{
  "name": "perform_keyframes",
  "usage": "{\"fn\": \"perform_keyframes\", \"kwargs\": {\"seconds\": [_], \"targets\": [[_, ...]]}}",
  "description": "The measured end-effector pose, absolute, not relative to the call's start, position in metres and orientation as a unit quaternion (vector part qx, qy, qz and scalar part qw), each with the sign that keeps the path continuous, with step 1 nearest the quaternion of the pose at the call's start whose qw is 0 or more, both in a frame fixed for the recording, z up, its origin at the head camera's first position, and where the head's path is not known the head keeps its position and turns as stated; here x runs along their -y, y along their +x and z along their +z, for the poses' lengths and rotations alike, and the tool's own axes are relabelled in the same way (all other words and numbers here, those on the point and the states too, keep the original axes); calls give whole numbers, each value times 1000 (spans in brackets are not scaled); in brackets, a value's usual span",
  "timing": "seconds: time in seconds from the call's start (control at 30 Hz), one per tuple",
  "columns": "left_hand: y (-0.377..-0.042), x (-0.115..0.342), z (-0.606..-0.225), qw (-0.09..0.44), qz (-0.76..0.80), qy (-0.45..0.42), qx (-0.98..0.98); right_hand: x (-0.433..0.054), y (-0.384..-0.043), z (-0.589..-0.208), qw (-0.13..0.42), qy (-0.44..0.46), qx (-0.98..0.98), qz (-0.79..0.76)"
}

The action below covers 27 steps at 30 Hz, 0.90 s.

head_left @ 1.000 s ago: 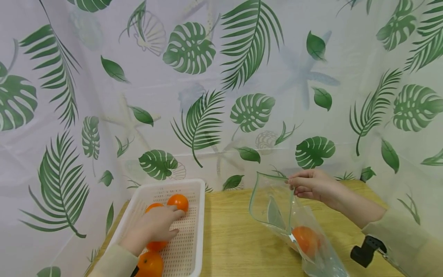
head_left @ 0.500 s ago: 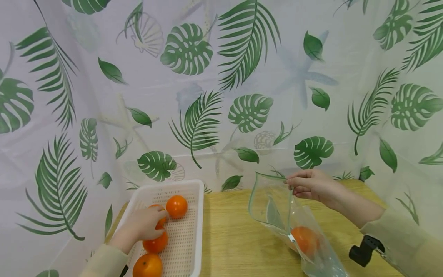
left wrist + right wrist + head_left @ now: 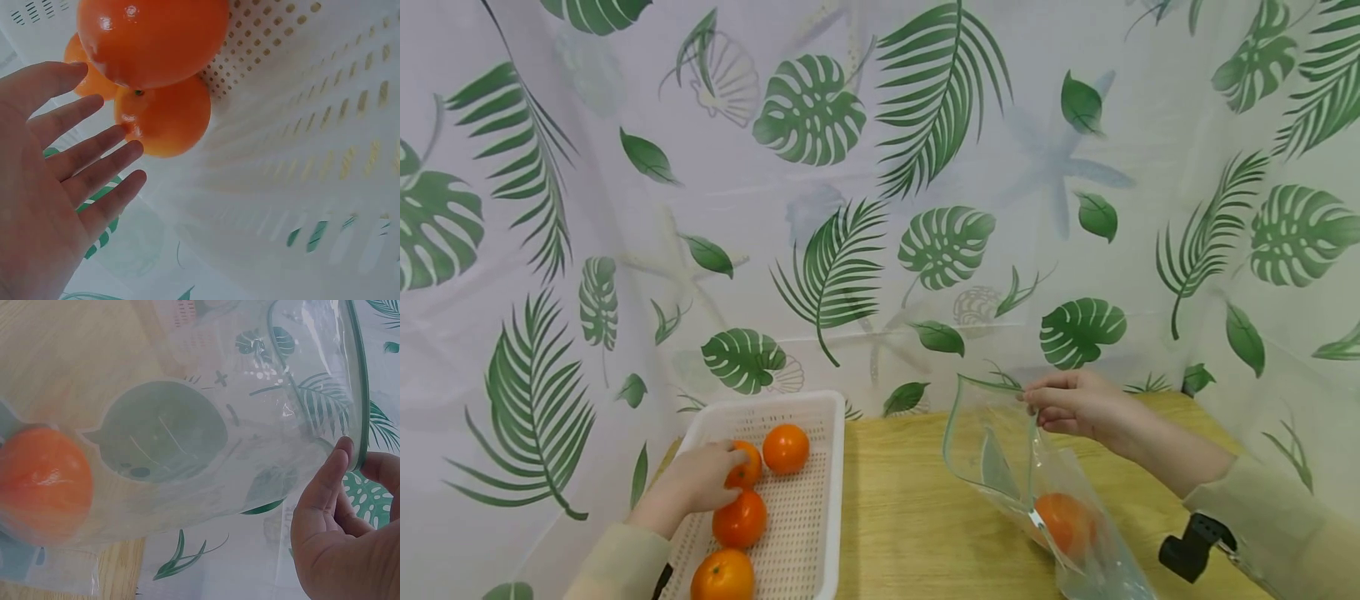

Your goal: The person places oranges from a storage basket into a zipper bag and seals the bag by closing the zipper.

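My left hand [image 3: 696, 479] reaches into a white plastic basket [image 3: 832, 500] holding several oranges. In the left wrist view its fingers are spread and nearly straight, with the fingertips right at the side of an orange [image 3: 172, 122]; another orange [image 3: 153, 37] looms large above it. The head view shows this hand beside the orange [image 3: 745, 468] at the left wall. At the right, my right hand [image 3: 1078, 408] pinches the green zip rim of a clear zip bag [image 3: 250, 456] between thumb and fingers. The bag's mouth gapes toward the left, and one orange [image 3: 44, 484] lies inside.
Basket and bag sit on a wooden table [image 3: 917, 517], with bare wood between them. A leaf-print curtain [image 3: 865, 275] hangs behind and along both sides. Another orange [image 3: 786, 448] sits at the basket's far end, and one [image 3: 722, 575] at its near end.
My left hand has drawn back leftward from over the oranges to the side of one by the left wall, uncovering the others. The right hand keeps its pinch on the bag, unmoved.
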<state>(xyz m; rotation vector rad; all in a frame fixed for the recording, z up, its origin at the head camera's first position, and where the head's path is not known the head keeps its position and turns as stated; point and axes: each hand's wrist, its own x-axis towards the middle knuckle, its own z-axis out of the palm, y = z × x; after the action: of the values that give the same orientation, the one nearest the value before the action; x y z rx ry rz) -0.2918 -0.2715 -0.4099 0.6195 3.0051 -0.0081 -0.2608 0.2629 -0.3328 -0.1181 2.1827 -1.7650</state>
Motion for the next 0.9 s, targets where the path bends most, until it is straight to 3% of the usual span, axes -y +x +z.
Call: {"fn": "perform_keyframes", "kwargs": {"seconds": [0.9], "targets": [[-329,267,-425,53,16,126,-990,-261,-260,-331,169,-45,-769,-615]]}}
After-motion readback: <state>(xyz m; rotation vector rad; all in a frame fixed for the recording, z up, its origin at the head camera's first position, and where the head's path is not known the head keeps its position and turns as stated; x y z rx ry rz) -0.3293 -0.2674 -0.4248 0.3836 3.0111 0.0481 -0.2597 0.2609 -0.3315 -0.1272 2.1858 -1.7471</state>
